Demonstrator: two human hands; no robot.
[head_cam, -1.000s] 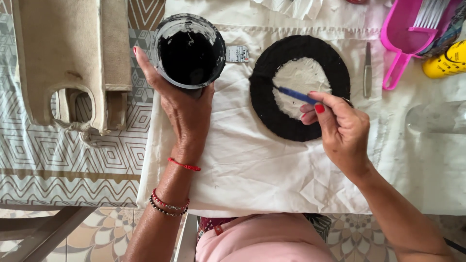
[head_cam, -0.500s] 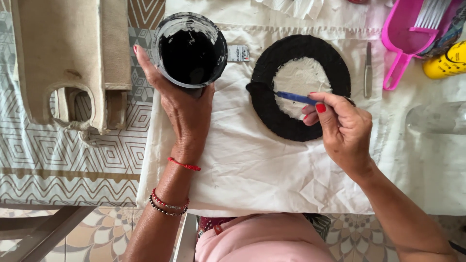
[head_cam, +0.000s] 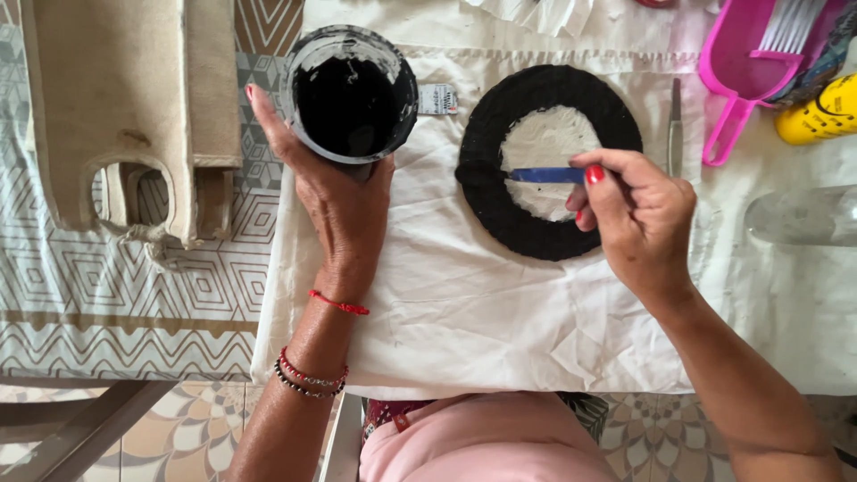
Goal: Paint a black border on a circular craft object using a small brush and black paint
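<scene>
Two hands are at work over a white cloth spread on the table. Left hand is wrapped around a round cup of black paint, fingers curled about its wall and base, holding it upright and clear of the cloth at about 10 o'clock from the centre of the frame. Judgement: it is kept lifted and close so the brush can reach the paint without drips crossing the fabric.

Right hand pinches a blue-handled brush between thumb and fingertips, fingers closed on the rear of the handle. Brush long axis runs nearly level, 3 o'clock to 9 o'clock, handle end in the hand, working end pointing to 9 o'clock. Its tip lies at the left inner edge of a black ring; bristles cannot be told apart from the black paint there.

Ring lies flat on the cloth, at 1 o'clock from frame centre, with a bare white disc in its middle. Judgement: cloth serves as a guard under the painted work.

Surroundings: a pale fabric bag lies at 9 o'clock of the cup, well apart. A pink scoop and a yellow item sit at 2 o'clock of the ring. A slim metal tool lies just beside the ring's right edge.
</scene>
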